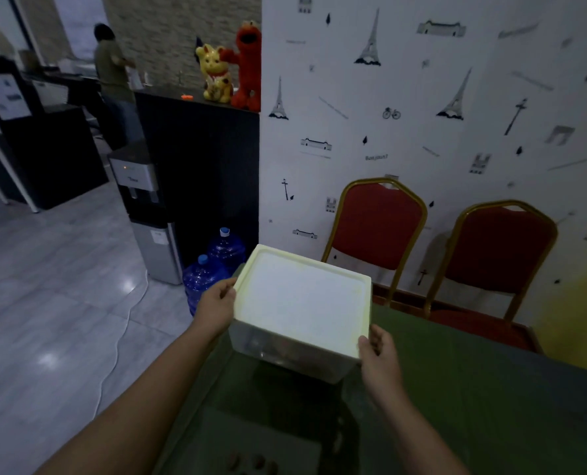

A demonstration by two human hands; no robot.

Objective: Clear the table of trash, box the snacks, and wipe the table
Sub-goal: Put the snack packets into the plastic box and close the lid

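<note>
At far left lies pale grey tiled floor (45,286), open and bare apart from a white cable (122,323) snaking across it; further in stand a grey and black water dispenser (148,207) and two blue plastic water jugs (206,275), close off the bench's far left corner. The left hand (216,306) is curled round the left edge of a translucent plastic storage box with a pale cream lid (302,299), thumb on the lid rim and the other fingers hidden down the side; the box sits over the far left part of the green glass-topped bench (473,389), and I cannot tell whether its base rests on the glass or hangs just above it. Dark shapes show through the box wall, probably the boxed snacks; the lid is on. The right hand (379,358) closes on the near right corner, thumb on the lid edge; a grip on opposite sides likely keeps the box level and the lid seated. The bench looks clear of trash to the right, giving room to slide or set the box down; its left edge runs close beside the box, so drift that way risks a drop. Two red-cushioned chairs with gold metal frames (497,248) stand against the patterned wall behind.
</note>
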